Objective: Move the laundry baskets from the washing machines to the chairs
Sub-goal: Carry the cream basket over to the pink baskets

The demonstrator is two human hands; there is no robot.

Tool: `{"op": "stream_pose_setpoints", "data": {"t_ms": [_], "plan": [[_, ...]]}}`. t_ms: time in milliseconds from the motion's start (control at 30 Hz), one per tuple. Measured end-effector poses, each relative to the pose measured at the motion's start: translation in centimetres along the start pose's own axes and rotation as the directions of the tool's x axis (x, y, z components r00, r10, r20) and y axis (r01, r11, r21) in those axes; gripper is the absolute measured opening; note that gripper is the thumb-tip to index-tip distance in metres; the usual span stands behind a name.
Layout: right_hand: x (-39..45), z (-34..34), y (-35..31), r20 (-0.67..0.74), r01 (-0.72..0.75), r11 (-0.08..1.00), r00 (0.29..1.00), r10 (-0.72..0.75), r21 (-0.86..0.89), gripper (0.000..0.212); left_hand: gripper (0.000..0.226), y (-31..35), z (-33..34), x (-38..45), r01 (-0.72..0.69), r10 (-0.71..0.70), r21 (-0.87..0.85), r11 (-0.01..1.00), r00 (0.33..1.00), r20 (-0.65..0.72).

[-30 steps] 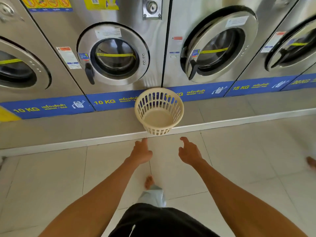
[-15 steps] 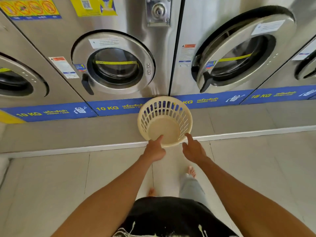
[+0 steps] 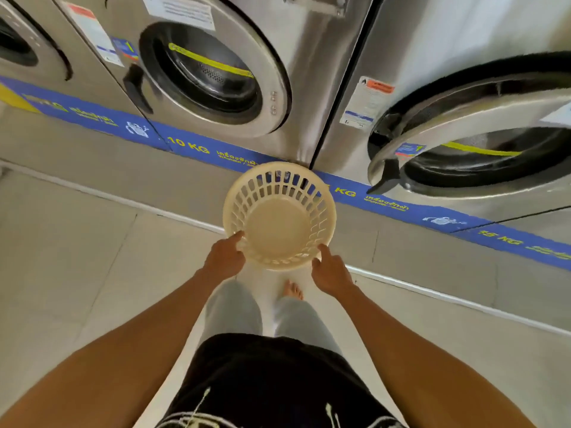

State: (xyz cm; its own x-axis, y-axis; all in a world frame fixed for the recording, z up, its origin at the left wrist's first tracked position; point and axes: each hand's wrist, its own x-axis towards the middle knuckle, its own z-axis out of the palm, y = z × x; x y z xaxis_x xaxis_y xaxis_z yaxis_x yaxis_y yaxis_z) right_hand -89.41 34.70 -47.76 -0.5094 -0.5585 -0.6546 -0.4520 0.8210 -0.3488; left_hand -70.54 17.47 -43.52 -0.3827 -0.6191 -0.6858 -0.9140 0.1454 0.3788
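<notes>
A round cream plastic laundry basket (image 3: 279, 216) with slotted walls sits empty on the raised grey step in front of the washing machines. My left hand (image 3: 224, 259) grips its near left rim, thumb over the edge. My right hand (image 3: 330, 271) touches the near right rim, with the thumb and a finger against the outside wall. No chairs are in view.
Steel front-loading washing machines (image 3: 309, 97) stand right behind the basket. The right machine's door (image 3: 463, 125) hangs ajar toward me. A blue label strip (image 3: 191, 148) runs along their base. A white-edged step (image 3: 432, 293) separates the plinth from the tiled floor (image 3: 77, 273). My bare foot (image 3: 292, 290) is just below the basket.
I have stepped closer and leaned over the basket. Both hands went from reaching in the air to resting on its near rim, the left one closing on it.
</notes>
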Motion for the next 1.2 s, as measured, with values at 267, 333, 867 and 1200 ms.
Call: {"op": "stream_pose_setpoints", "data": {"t_ms": [267,333,867,1200], "plan": [[6.4,-0.9,2.3,0.141,-0.075,0.997,0.988,0.069,0.034,0.049,0.063,2.2,2.1,1.7,0.175,-0.17,-0.073,0.982,0.982,0.078],[8.1,-0.7,2.6,0.101,-0.127,0.986,0.988,0.116,0.105,0.053,0.063,2.1,2.6,3.0,0.217,-0.21,-0.091,0.972,0.974,0.083],[22.8,5.7,8.1,-0.073,-0.087,0.993,0.993,0.093,0.077,0.071,0.064,-5.3,9.5,22.1,0.359,-0.367,-0.079,0.93,0.893,-0.26],[25.0,4.0,7.2,-0.142,-0.142,0.98,0.982,0.122,-0.142,0.062,0.084,-7.2,7.9,23.7,0.266,-0.233,0.147,0.953,0.95,-0.209]]}}
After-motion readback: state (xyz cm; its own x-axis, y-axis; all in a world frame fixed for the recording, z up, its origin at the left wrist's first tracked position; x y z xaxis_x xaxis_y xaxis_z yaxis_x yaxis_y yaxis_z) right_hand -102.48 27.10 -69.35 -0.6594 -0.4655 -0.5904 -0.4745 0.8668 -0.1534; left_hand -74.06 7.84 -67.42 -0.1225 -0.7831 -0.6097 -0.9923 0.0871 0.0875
